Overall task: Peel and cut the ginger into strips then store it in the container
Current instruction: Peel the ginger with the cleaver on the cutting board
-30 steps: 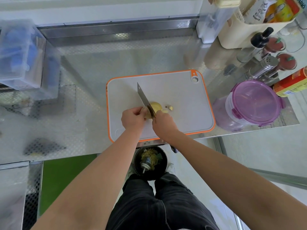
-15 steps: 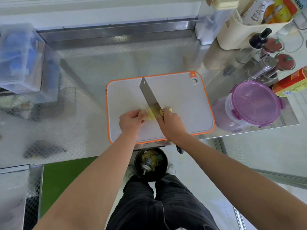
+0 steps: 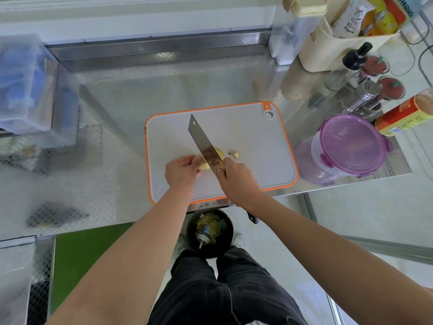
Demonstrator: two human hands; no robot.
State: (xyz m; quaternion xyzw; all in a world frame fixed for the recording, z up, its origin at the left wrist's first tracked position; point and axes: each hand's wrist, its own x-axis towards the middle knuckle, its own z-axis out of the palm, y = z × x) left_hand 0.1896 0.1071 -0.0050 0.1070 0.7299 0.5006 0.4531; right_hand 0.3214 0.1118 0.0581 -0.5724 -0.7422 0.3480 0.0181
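Observation:
A pale yellow piece of ginger (image 3: 219, 151) lies near the middle of the white, orange-rimmed cutting board (image 3: 248, 137). My left hand (image 3: 181, 171) pinches its left end. My right hand (image 3: 236, 179) grips the handle of a cleaver (image 3: 203, 141), whose blade stands across the ginger and points away to the upper left. Small ginger scraps (image 3: 235, 154) lie just right of the blade. The round container with a purple lid (image 3: 349, 146) stands closed to the right of the board.
Spice shakers (image 3: 360, 95), a dark bottle (image 3: 353, 59), a red-orange tin (image 3: 405, 113) and a cream holder (image 3: 328, 45) crowd the back right. A clear bin (image 3: 23, 85) sits far left. A black waste bin (image 3: 209, 231) stands below the counter edge.
The cleaver blade has shifted right across the ginger and now shows more of its flat side. My right hand moved slightly right; my left hand kept hold of the ginger.

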